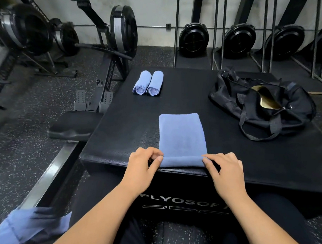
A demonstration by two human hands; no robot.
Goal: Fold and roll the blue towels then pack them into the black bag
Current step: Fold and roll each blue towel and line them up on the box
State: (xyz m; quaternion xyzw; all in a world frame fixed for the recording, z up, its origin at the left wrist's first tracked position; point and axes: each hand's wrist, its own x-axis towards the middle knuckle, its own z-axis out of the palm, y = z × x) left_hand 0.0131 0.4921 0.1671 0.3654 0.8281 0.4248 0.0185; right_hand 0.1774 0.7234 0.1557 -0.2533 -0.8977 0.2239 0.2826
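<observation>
A gym floor lined with rowers (121, 28) is seen behind a black padded box (187, 93), which is used as the work surface. A folded towel (182, 137) is laid lengthwise on the box with its near end at the near edge, probably so that it can be reached and rolled away from the body. That end is turned up into a first small curl. It is pinched at its left corner by the left hand (143, 166) and at its right corner by the right hand (223, 171). The fingers of both are curled narrowly round the fold, one hand at each side, apparently so that the roll is started straight. Two finished rolls (148, 83) are set side by side, touching, at the far left, clear of the rolling path. The bag (263, 105) lies unzipped at the far right, ready for packing, and nothing blue is seen in it. A blurred blue cloth (26, 225), judged to be further towels, is seen at the near left, below the box.
</observation>
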